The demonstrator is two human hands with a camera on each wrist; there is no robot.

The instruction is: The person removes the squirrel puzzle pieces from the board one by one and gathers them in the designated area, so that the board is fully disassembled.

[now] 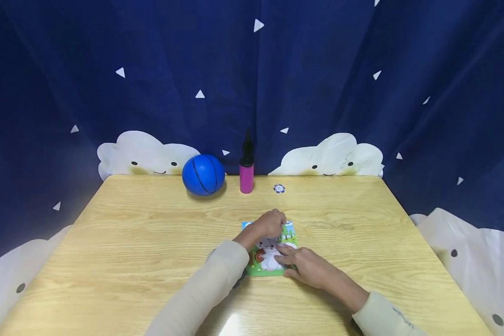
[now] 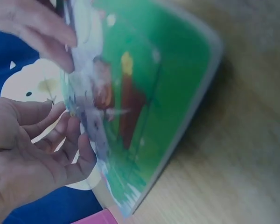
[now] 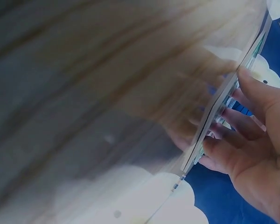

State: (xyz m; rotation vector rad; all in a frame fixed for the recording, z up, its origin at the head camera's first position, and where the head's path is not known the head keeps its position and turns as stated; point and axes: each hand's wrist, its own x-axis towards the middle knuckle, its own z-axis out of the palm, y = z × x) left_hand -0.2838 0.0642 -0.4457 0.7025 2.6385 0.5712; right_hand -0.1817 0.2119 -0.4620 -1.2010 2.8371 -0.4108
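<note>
Right now both hands are on a flat, colourful picture puzzle board with a green border (image 1: 263, 267), which lies on the pale wooden table (image 1: 130, 242), a little nearer the person than the middle. The left hand (image 1: 270, 224) covers the far edge of the board, fingers bent over it and touching its surface; whether they actually pinch it I cannot tell. The right hand (image 1: 308, 267) rests on the board's near right corner, its fingers (image 1: 283, 252) stretched fairly straight and pressing flat on the picture. Both forearms wear cream sleeves. Well apart from the board, at the far edge of the table, stand a blue rubber ball with black lines (image 1: 203, 174), just beside it an upright pink hand pump with a black top (image 1: 246, 171), and a small round blue-and-white token (image 1: 279, 188).
</note>
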